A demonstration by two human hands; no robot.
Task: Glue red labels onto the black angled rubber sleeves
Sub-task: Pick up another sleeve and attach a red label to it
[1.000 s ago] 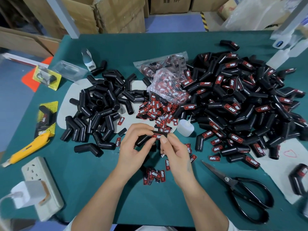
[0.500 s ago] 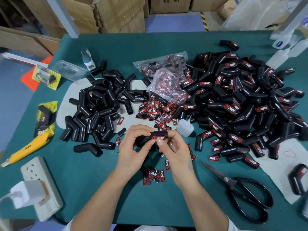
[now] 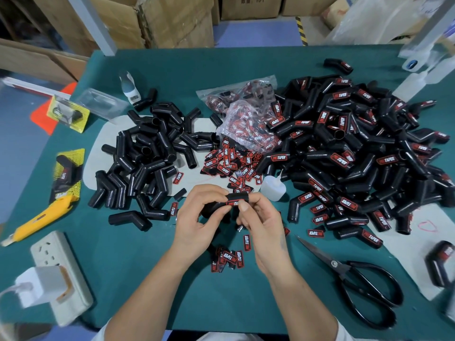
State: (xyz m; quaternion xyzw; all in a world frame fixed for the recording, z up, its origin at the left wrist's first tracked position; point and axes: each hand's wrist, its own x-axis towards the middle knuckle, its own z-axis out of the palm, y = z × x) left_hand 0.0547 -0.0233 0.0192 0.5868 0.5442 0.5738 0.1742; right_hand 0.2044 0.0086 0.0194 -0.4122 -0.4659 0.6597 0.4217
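Beside scissors (image 3: 354, 279) (right), loose labels (image 3: 229, 258)

You are facing a bench (image 3: 246, 70) covered in a dark teal mat, with a grey metal post (image 3: 93, 23) rising at its far left corner. Beyond the far edge, brown cardboard boxes (image 3: 160, 20) stand stacked on a blue floor (image 3: 256, 33), where a strip of yellow-and-black hazard tape (image 3: 302, 30) runs. To your far right a clear plastic bag (image 3: 374, 18) lies bunched up, and the light falls evenly.
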